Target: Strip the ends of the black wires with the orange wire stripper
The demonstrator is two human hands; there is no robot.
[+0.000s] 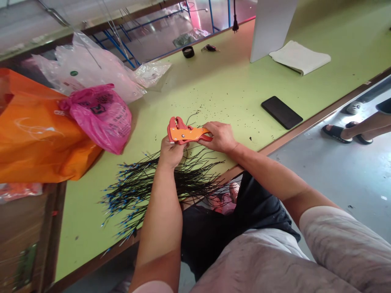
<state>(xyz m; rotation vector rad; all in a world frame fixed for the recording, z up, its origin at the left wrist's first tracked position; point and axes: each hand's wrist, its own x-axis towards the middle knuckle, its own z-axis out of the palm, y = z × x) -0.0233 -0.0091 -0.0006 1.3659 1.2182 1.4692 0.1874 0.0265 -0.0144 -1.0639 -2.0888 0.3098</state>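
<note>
Now your left hand (pixel 171 154) grips an orange-red wire stripper (pixel 185 133), your right hand (pixel 220 136) pinches its handle, above black wires with blue tips (pixel 131 195) on the green surface (pixel 91 240).

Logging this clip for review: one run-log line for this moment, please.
left hand: holds orange wire stripper | right hand: grips its handle | below: blue-tipped black wires

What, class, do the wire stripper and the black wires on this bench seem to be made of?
The wire stripper looks like moulded plastic, glossy orange and red, with a small metal rivet showing. The black wires look plastic-sheathed: thin, flexible and fairly matt. Their blue tips may be plastic sleeves, but they are too small to tell.
</note>
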